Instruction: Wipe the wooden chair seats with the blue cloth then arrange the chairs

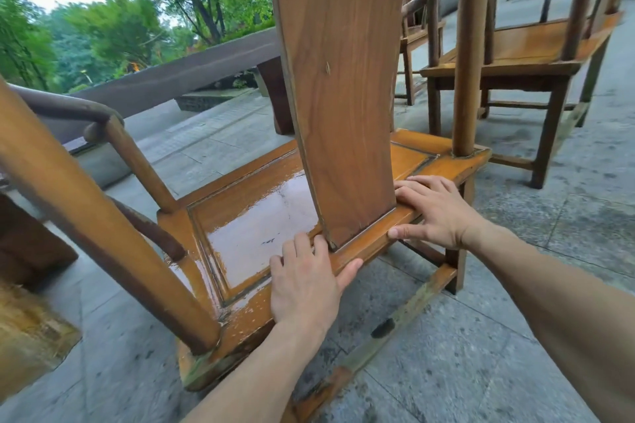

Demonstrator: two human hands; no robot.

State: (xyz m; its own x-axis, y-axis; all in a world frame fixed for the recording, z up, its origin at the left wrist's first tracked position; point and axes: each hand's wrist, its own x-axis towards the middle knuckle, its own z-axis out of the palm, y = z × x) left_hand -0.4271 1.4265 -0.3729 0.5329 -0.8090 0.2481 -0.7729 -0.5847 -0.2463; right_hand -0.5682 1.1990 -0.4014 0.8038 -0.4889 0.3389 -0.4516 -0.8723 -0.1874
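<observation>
Both hands lie flat and hold nothing, the left hand [304, 280] and right hand [434, 211] on the wet chair seat's [254, 220] back edge, so push evenly and slowly.

We see the near chair seat [261, 216] orange-brown with a pale wet sheen, back splat [340, 79] mid-brown with darker grain, paving [515, 336] grey with dark mottling, trees [120, 24] green.
</observation>
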